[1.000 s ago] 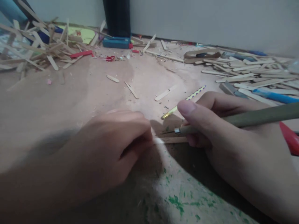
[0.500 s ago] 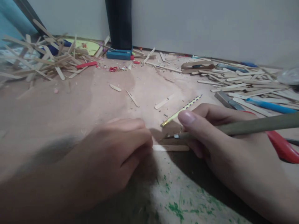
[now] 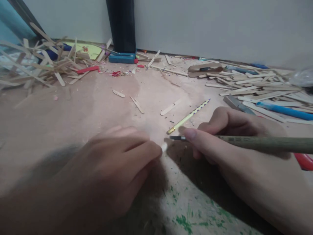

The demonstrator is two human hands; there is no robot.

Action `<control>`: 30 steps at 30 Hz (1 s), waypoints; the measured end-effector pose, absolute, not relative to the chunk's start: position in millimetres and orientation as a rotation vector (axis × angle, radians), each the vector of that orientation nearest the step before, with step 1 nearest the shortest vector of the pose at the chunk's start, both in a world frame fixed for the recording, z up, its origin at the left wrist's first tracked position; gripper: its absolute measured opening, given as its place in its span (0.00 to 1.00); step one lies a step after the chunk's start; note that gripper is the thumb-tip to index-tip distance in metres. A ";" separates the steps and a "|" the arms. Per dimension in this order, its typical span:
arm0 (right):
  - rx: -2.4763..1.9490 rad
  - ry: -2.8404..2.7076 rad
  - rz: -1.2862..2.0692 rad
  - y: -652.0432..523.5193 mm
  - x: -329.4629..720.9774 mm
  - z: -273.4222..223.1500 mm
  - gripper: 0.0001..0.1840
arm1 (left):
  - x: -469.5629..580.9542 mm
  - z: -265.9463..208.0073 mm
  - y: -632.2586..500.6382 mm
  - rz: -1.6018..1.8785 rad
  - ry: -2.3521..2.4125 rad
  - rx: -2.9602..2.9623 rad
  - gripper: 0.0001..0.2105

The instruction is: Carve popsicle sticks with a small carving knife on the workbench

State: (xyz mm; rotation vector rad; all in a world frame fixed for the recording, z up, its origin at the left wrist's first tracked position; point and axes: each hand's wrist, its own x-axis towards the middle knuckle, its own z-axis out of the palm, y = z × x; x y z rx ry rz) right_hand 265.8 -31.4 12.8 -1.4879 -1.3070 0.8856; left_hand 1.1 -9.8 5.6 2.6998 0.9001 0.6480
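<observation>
My left hand [image 3: 122, 166] is closed, fingers curled together, with the thumb and forefinger pinched on a wooden craft stick [image 3: 164, 147]. Only a short pale end of it shows past the fingertips. My right hand [image 3: 220, 140] grips a slim wooden-handled tool [image 3: 254, 143] like a pen. Its narrow metal tip [image 3: 177, 138] points left, just above and right of the stick's end. Whether the tip is a blade or a brush is too blurred to tell. A yellow pencil with dark dots [image 3: 188, 117] lies just beyond the right hand.
Piles of craft sticks lie at back left [image 3: 46, 65] and right [image 3: 264, 86]. A teal block [image 3: 122, 58] sits under a dark post. A blue pen [image 3: 283, 110] and a red handle [image 3: 303, 161] are at right. Stick pieces [image 3: 137, 104] and green paint marks [image 3: 184, 223] dot the tabletop.
The craft stick reached right from my left hand toward my right; now just its short end shows. My right hand has turned slightly, the tool lying flatter with its tip a little higher.
</observation>
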 end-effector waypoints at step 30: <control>-1.659 -1.566 0.583 -42.1 275.8 9.5 0.24 | -5.5 -0.2 -3.3 0.321 0.793 2.824 0.30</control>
